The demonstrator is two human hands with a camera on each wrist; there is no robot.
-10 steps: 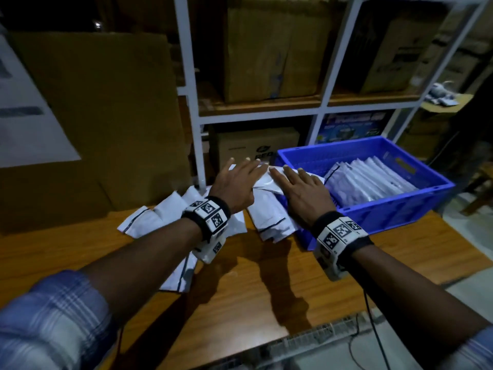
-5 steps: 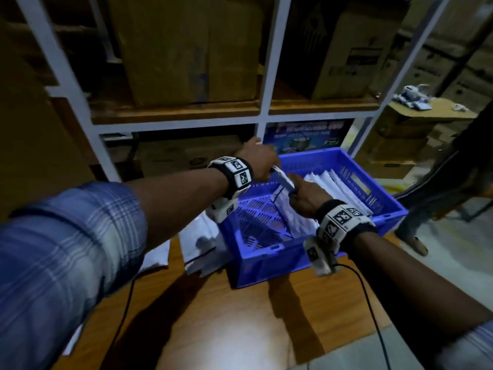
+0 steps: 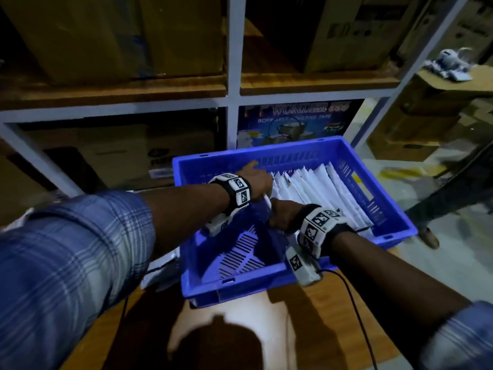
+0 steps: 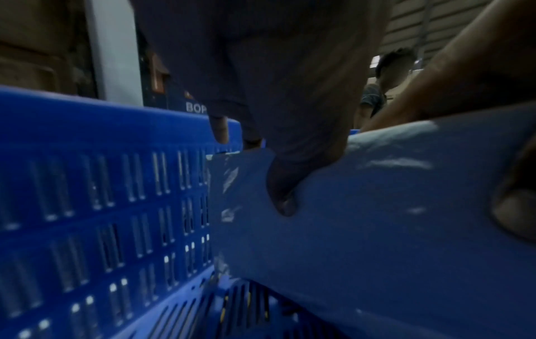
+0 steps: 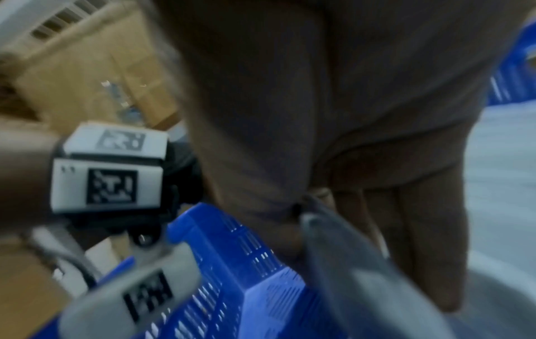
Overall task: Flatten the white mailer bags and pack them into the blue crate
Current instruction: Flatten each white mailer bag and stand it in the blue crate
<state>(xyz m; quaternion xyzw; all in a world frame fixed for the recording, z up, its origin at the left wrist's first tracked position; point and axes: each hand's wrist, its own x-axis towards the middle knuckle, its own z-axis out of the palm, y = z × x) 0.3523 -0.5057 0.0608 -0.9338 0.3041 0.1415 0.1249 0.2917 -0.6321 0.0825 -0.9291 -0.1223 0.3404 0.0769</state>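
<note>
One white mailer bag (image 3: 267, 202) sits upright inside the blue crate (image 3: 306, 276), right up against the row of packed bags (image 3: 317, 188). Left hand (image 3: 257, 180) pinches its top edge, thumb on the near face; right hand (image 3: 280, 216) grips the same edge. Crate's on the wooden table (image 3: 320, 329).

The crate's (image 3: 293, 283) left half lay bare down to its slotted floor. A row of bags (image 3: 314, 188) filled the right half, and both hands (image 3: 256, 180) with a bag (image 4: 377, 218) blocked the middle.
</note>
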